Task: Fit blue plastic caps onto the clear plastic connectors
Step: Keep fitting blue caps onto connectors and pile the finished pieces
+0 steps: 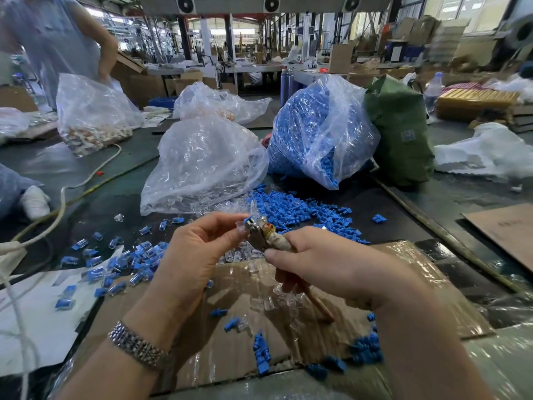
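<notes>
Head view — cap being pressed onto connector with pliers; task partly done.

Left hand [199,249]: fingers pinch a clear plastic connector [240,226] with a blue cap [247,220] at the fingertips. Right hand [323,261]: fingers curl round worn, tape-wrapped metal pliers [261,232], whose nose meets the cap. Left of the fingers, on the desk [432,203]: capped pieces [121,264], scattered, glossy clear bodies with matte blue ends. Beyond the fingers: loose blue caps [302,209], small and ribbed; crinkled bag of connectors [202,163]; bag of blue caps [314,131], both apparently still well stocked, so much remains. Beneath the fingers: taped cardboard [403,269], shiny.
</notes>
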`<act>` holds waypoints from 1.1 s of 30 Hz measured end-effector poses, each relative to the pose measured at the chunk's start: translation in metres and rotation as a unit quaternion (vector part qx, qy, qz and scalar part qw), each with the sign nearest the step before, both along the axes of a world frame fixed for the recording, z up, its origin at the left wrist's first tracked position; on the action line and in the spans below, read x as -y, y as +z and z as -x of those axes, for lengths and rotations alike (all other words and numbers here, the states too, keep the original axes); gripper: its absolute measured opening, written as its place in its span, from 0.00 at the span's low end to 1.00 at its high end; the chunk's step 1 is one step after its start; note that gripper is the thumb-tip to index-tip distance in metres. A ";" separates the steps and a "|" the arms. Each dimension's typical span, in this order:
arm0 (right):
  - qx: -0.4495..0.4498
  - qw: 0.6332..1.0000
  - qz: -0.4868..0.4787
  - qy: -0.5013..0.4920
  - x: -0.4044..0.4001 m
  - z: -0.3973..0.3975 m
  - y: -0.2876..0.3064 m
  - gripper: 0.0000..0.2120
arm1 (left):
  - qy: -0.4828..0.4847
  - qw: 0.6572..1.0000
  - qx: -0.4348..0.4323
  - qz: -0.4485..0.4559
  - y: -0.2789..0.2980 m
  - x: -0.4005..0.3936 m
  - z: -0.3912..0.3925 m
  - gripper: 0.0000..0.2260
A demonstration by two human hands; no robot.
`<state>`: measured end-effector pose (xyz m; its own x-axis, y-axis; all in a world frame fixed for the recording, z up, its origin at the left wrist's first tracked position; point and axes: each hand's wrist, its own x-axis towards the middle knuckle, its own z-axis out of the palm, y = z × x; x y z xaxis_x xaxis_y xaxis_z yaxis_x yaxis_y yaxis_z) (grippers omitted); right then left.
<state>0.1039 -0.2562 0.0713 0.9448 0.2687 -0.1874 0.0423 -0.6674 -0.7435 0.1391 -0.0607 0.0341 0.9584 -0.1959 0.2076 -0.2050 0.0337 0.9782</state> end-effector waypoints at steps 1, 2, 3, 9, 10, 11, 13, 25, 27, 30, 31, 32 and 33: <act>0.001 1.000 -0.009 -0.005 -0.001 0.000 -0.002 0.16 | 0.005 1.000 0.005 0.000 0.000 0.001 0.000 0.12; 0.004 1.000 -0.014 -0.009 -0.002 0.000 -0.003 0.16 | 0.010 1.000 0.011 0.000 0.000 0.002 0.000 0.11; 0.008 1.000 -0.016 -0.012 -0.003 0.000 -0.005 0.16 | 0.016 1.000 0.018 -0.003 0.000 0.003 0.000 0.11; 0.017 1.000 0.011 -0.024 -0.007 -0.004 -0.011 0.23 | 0.041 0.996 0.043 -0.065 -0.001 0.004 0.000 0.13; 0.016 0.999 0.006 -0.027 -0.006 -0.004 -0.011 0.22 | 0.040 0.996 0.041 -0.065 -0.001 0.004 0.000 0.13; 0.015 0.999 -0.003 -0.028 -0.004 -0.003 -0.010 0.20 | 0.038 0.996 0.042 -0.064 -0.002 0.005 0.000 0.12; 0.004 0.999 -0.023 -0.024 0.000 -0.001 -0.006 0.18 | 0.047 0.996 0.044 -0.056 -0.003 0.005 -0.001 0.09; 0.042 0.945 0.251 -0.207 0.023 -0.019 -0.021 0.13 | 0.224 0.849 0.073 -0.474 0.005 -0.022 -0.003 0.06; 0.022 0.935 0.273 -0.224 0.022 -0.021 -0.025 0.12 | 0.206 0.796 0.057 -0.566 0.009 -0.020 0.000 0.06; -0.011 0.924 0.312 -0.221 0.023 -0.023 -0.030 0.12 | 0.150 0.827 0.148 -0.521 0.002 -0.010 0.004 0.06; -0.015 0.921 0.321 -0.220 0.024 -0.024 -0.032 0.13 | 0.127 0.835 0.184 -0.502 -0.001 -0.005 0.007 0.05; -0.014 0.919 0.327 -0.219 0.024 -0.025 -0.034 0.15 | 0.106 0.834 0.205 -0.501 -0.003 -0.001 0.008 0.05; -0.008 0.917 0.333 -0.220 0.024 -0.025 -0.035 0.19 | 0.089 0.828 0.218 -0.510 -0.007 0.003 0.008 0.06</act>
